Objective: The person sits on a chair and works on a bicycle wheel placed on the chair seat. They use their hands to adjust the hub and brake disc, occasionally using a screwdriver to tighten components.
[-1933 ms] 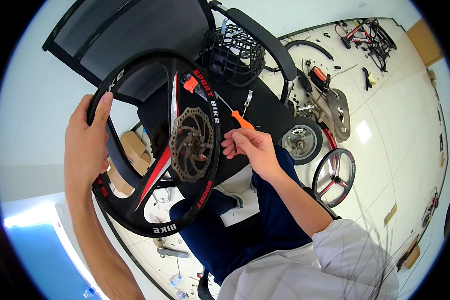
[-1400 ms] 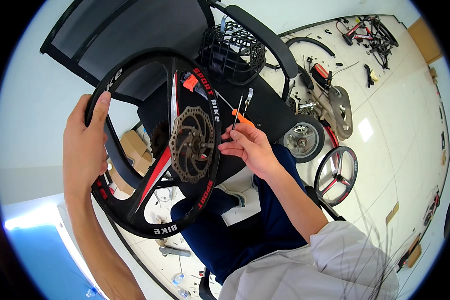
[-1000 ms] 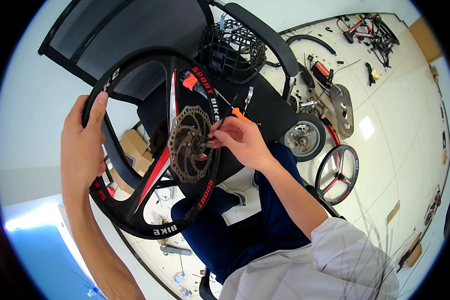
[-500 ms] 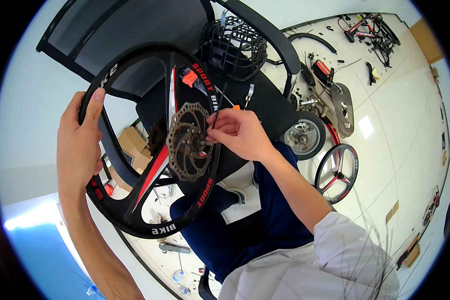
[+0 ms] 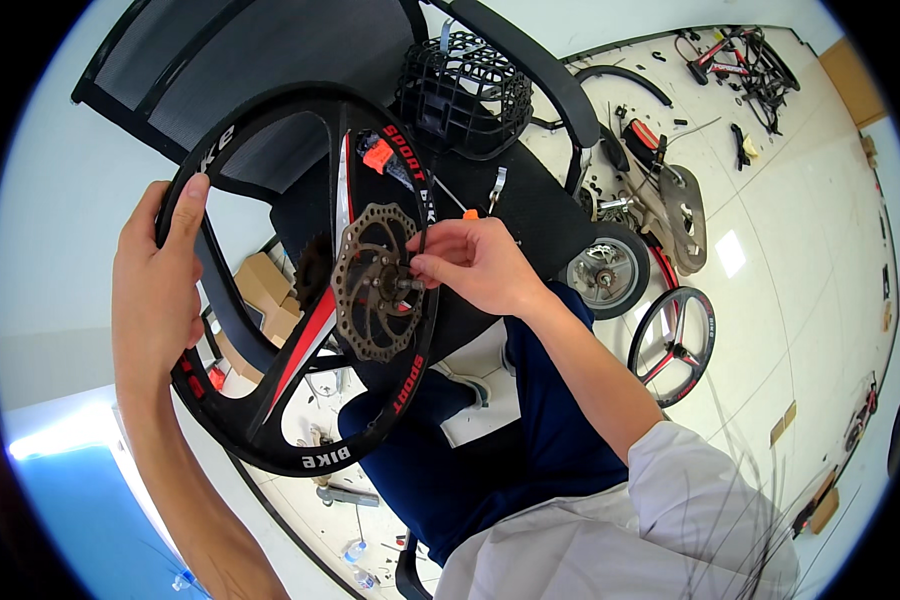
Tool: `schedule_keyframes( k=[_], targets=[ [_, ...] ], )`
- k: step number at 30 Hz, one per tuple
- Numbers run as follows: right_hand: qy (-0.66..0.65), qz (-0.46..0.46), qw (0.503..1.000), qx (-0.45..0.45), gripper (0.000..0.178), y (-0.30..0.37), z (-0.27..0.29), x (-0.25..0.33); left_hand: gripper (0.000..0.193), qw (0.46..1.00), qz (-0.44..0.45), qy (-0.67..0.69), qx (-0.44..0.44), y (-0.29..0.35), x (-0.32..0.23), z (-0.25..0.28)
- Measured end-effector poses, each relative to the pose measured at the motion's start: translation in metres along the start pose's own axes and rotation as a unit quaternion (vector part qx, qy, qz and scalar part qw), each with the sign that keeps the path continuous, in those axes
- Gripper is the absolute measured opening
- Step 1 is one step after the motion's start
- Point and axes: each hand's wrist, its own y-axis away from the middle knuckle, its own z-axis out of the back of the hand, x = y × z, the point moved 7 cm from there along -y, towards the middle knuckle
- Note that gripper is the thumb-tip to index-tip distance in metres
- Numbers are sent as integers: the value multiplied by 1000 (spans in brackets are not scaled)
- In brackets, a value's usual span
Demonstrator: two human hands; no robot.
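Observation:
A black bicycle wheel (image 5: 300,462) with red and white spokes stands tilted in front of me. My left hand (image 5: 158,275) is closed round its left rim, thumb on top. Bolted to the hub is a perforated brake disc (image 5: 355,325), brownish and facing right. My right hand (image 5: 475,262) pinches a thin dark rod, apparently a hex key (image 5: 423,240), beside the disc's bolts and axle. Fingers hide most of the key, and I cannot tell whether its tip sits in a bolt. A toothed sprocket (image 5: 313,270) shows darkly behind the wheel.
Behind the wheel stands a black office chair (image 5: 545,205) bearing a black basket (image 5: 465,95) and an orange-tipped tool (image 5: 470,214). On the tiled floor at right lie a small tyred wheel (image 5: 610,270), a three-spoke wheel (image 5: 673,347) and bicycle parts (image 5: 745,70). Cardboard boxes (image 5: 265,285) sit at left.
My right hand has shifted very slightly left and the fingers have turned a little with the key at the disc. The wheel and my left hand stay almost in place.

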Motion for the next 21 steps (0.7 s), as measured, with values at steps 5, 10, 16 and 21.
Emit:
schedule_keyframes(
  k=[5,10,16,21],
  targets=[
    [248,280,927,-7,10,6,0,35,71,1000,0,0,-8,1,-1,0],
    [156,188,968,-64,7,7,14,24,72,1000,-1,4,-7,1,-2,0],
    [15,35,999,-27,8,4,5,-3,70,1000,0,2,-8,1,0,0],
    [-20,-13,1000,1,7,0,1,-11,69,1000,-5,14,6,2,-3,-1]
  ],
)
